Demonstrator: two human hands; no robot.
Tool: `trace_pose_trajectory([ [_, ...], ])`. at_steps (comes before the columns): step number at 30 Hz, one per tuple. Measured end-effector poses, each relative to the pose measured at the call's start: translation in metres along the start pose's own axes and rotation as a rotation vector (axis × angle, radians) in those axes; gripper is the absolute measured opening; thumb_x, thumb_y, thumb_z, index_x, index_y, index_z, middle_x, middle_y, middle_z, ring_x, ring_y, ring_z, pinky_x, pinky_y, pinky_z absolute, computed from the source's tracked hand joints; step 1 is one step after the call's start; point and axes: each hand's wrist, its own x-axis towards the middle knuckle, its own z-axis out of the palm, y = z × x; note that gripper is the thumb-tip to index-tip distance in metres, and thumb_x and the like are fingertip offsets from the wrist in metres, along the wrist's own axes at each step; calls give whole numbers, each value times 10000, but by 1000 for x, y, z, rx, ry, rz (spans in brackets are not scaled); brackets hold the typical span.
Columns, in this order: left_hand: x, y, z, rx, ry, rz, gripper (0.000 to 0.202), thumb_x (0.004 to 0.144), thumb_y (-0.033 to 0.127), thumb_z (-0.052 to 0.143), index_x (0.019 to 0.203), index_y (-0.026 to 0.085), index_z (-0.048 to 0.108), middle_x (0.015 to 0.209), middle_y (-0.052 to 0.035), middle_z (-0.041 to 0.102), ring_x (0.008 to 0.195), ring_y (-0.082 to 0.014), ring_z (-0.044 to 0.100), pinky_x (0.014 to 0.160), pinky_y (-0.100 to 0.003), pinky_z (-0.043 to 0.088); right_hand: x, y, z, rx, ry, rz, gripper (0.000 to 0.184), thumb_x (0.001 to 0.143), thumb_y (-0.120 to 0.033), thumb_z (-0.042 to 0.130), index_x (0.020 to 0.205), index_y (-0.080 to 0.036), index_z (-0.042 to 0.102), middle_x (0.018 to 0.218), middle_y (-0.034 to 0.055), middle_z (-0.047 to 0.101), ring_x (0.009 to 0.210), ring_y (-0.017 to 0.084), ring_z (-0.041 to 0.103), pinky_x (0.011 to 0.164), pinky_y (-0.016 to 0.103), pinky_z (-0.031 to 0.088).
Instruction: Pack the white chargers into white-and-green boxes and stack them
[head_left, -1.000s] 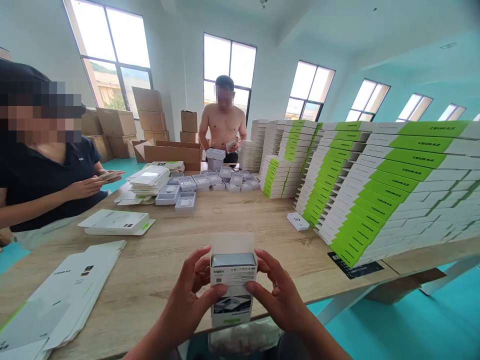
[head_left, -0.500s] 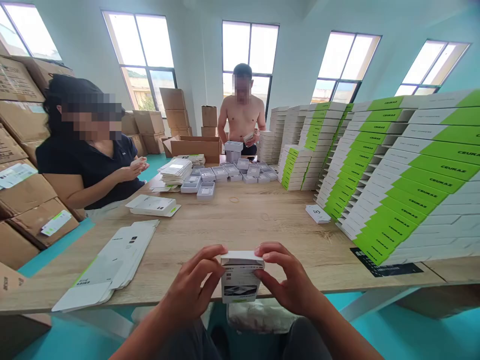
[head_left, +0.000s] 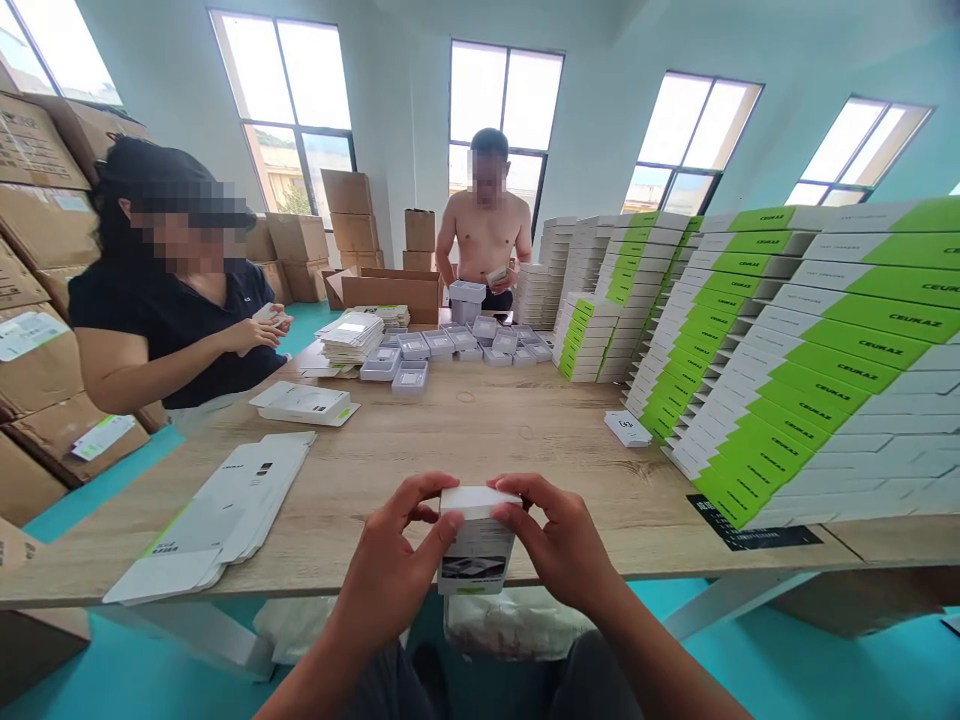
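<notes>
Both my hands grip a small white retail box (head_left: 478, 541) above the table's near edge. It stands upright, with a printed product picture on its front and its top closed. My left hand (head_left: 397, 556) holds its left side, with the thumb on the front. My right hand (head_left: 556, 537) holds the right side, with the fingers over the top corner. A clear bag (head_left: 510, 625) of white items lies below the box, beyond the table edge.
Flat white cartons (head_left: 217, 515) lie left on the wooden table (head_left: 420, 440). Tall stacks of green-and-white CEUKAZ boxes (head_left: 825, 370) fill the right side. Grey trays (head_left: 442, 345) stand ahead. Two co-workers stand or sit beyond, with cardboard cartons (head_left: 37, 230) at left.
The box's top flap, standing open a second ago over a grey insert, is now closed. My hands have moved up to the box's top corners, and the view has tilted slightly.
</notes>
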Motion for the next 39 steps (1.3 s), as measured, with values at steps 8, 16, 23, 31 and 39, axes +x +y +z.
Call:
trace_pose_trajectory([
  [8,7,11,-1,-16,7,99,171,891,336,687,974,253,812,1109,-57,776,999,-230,734,779,-305,650,-1,2,2,72,43,-37,93,958,-303,632,909,-234,671,1078,66,778,934,196,731,771,308,577],
  [16,5,-1,-11,62,-47,249,179,927,260,673,1032,292,814,1142,-41,780,1021,-219,752,855,-289,636,-1,19,-8,30,-60,-353,127,957,-211,651,1072,-262,672,1231,78,742,1109,204,710,941,394,583],
  [23,-5,-42,-9,116,-49,545,422,918,98,657,1266,335,690,1349,-61,685,1178,-220,686,940,-305,592,-5,21,-8,-91,-80,-461,173,962,-174,620,1094,-272,675,1262,91,725,1121,213,699,948,411,582],
  [31,-24,-35,26,70,-3,151,388,937,322,651,1314,272,572,1141,-62,755,979,-243,741,793,-326,624,-9,0,-31,34,-65,-114,69,928,-308,683,965,-253,665,1261,77,711,1069,217,701,919,356,568],
  [39,89,5,33,619,22,1076,377,982,98,475,1278,258,646,1170,-59,735,1167,-237,636,1214,-497,217,41,-16,-69,-339,-64,163,604,689,-400,848,1206,-253,572,1113,65,684,993,258,668,882,400,549],
])
